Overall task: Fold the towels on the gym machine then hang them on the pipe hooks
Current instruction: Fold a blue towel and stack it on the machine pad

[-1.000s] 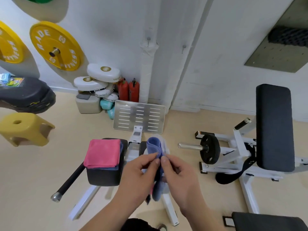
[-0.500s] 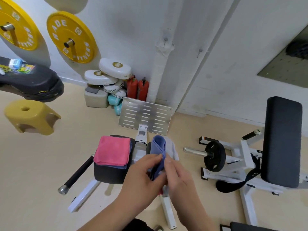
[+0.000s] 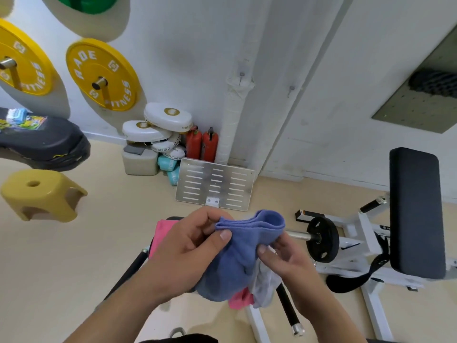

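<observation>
A folded blue towel (image 3: 243, 246) hangs in front of me between both hands. My left hand (image 3: 188, 246) pinches its upper left corner with thumb and fingers. My right hand (image 3: 284, 256) grips its right side lower down. A white towel (image 3: 265, 285) and a pink towel (image 3: 241, 299) hang beneath the blue one. Behind my left hand a folded pink towel (image 3: 160, 231) lies on the gym machine's black pad, mostly hidden. On the wall ahead a white wrapped pipe (image 3: 233, 115) carries a hook (image 3: 241, 76); a second hook (image 3: 291, 89) sticks out to its right.
The machine's metal footplate (image 3: 215, 185) stands ahead, with red extinguishers (image 3: 201, 143) and white pads (image 3: 158, 126) behind it. Yellow weight plates (image 3: 101, 74) hang on the left wall. A yellow stool (image 3: 42, 194) sits left. A white bench machine with a black pad (image 3: 416, 211) stands right.
The blue towel has risen and turned from hanging vertically to lying sideways between my hands. My hands have moved apart along its edge. The camera moved closer to the wall.
</observation>
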{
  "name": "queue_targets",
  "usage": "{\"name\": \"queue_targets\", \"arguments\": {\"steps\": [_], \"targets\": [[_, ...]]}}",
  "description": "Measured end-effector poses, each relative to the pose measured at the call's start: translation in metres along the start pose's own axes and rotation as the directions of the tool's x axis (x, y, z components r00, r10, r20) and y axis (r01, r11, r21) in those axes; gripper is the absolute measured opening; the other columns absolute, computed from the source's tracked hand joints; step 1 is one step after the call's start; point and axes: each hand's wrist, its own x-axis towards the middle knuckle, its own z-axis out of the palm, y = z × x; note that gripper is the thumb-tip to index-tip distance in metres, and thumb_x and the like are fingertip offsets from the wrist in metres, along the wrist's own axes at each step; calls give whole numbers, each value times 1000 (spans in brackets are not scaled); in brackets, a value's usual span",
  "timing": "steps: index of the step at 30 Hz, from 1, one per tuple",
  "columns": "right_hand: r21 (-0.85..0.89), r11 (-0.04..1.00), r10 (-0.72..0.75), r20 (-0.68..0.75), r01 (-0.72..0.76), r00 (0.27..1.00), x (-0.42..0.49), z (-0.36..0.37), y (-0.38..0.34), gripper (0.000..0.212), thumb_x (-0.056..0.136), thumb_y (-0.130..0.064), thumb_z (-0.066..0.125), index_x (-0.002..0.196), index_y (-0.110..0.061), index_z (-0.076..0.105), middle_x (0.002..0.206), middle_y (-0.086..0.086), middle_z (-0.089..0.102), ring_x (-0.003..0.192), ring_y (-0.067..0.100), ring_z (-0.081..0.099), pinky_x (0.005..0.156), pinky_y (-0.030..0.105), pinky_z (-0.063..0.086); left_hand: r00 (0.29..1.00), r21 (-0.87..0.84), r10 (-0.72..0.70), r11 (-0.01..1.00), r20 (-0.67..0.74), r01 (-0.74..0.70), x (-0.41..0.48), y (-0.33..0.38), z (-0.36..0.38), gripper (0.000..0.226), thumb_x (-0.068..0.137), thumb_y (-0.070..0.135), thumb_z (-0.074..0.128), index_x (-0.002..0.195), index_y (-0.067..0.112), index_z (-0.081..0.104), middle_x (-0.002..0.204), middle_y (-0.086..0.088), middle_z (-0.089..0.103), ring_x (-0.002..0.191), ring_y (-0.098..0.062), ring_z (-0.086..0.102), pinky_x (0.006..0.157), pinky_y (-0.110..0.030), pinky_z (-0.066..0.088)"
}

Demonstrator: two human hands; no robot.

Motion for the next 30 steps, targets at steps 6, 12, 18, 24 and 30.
{"name": "queue_targets", "arguments": {"steps": [6, 12, 18, 24, 30], "targets": [[77, 993, -80, -109, 89, 991, 0, 16, -16, 23, 95, -24, 68, 114, -14, 74, 114, 15, 76, 113, 34, 70, 103, 52, 53, 964, 190, 112, 980, -242, -67, 7, -4, -32, 20, 100, 11, 60, 99, 26, 72, 93, 9, 77, 84, -2, 69, 73, -14, 53], [-43, 986, -161, -40, 160, 986, 1, 36, -39, 13, 99, -24, 62, 98, -27, 74, 100, 9, 76, 92, 17, 72, 81, 30, 60, 967, 318, 99, 948, -236, -19, 9, -14, -53, 31, 91, 7, 70, 96, 37, 67, 95, 9, 75, 93, -15, 71, 90, -41, 60], [-363, 891, -217, 187, 273, 958, 0, 32, -55, 13, 101, -19, 63, 106, -23, 75, 95, 5, 74, 90, 25, 68, 79, 38, 56, 980, 635, 147, 747, 131, -197, 18, 10, -43, 89, 70, 35, 86, 147, 48, 42, 132, 33, 54, 125, 16, 49, 100, -7, 43], [-393, 875, -216, 204, 282, 955, -1, 19, -53, 15, 101, -20, 63, 110, -23, 74, 103, 3, 75, 103, 26, 68, 95, 51, 54, 946, 697, 179, 641, 270, -320, 33, 15, -27, 29, 72, 40, 86, 90, 29, 66, 90, 10, 60, 85, -6, 59, 77, -27, 52], [-323, 907, -219, 190, 271, 957, 2, 16, -37, 14, 99, -29, 62, 107, -26, 74, 98, 3, 74, 93, 24, 67, 83, 38, 53, 947, 647, 108, 706, 304, -288, 31, 11, -30, 31, 70, 34, 82, 73, 27, 51, 75, 12, 55, 74, -13, 57, 74, -39, 55]]}}
